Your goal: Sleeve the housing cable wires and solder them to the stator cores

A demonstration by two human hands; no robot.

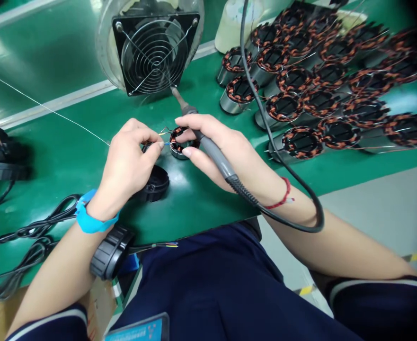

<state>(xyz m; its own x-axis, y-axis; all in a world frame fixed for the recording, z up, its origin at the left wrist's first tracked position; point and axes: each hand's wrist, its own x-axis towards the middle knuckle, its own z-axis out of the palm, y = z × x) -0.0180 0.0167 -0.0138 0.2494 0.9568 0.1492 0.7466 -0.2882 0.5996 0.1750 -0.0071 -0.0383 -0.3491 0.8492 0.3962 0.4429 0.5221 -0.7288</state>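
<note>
My right hand [222, 151] is closed round a soldering iron [208, 144] whose tip points away toward the fan, and its fingers also steady a small copper-wound stator [178, 142] on the green mat. My left hand [132, 158] pinches thin coloured wires [164, 135] at the stator's left side. A blue wrist strap [87, 215] is on my left wrist. A thin solder wire [52, 110] runs in from the far left toward my left hand. A black round housing [156, 183] lies just under my left hand.
A fume fan [154, 49] stands behind the work. Several finished stators [318, 85] fill the right of the green bench [69, 156]. Black cables [34, 232] and another black housing [110, 253] lie at the near left edge. The iron's cord [265, 123] loops over my right forearm.
</note>
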